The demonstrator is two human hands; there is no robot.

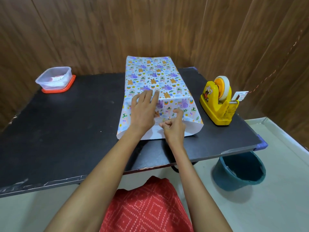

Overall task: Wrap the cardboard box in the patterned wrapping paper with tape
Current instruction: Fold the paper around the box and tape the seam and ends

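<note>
1. The patterned wrapping paper [160, 84] lies on a black table [66, 123], folded into a long sleeve with a seam along its top. The cardboard box itself is hidden, presumably inside.
2. The left hand [143, 108] lies flat on top of the paper with its fingers straight, pressing beside the seam. It grips nothing. A small pale patch [157, 89] at one fingertip may be tape, but it is too small to tell.
3. The right hand [173, 129] is over the paper's near open end. Most of its fingers are curled in and the forefinger is crooked outward; nothing shows in its grasp.
4. Right of the paper stands a yellow tape dispenser [217, 101]. Well to the left of it sits a clear tub [54, 77].
5. Progress — the paper seems closed around the box lengthwise. Both ends remain unfolded and untaped, so roughly half the work is left.
</note>
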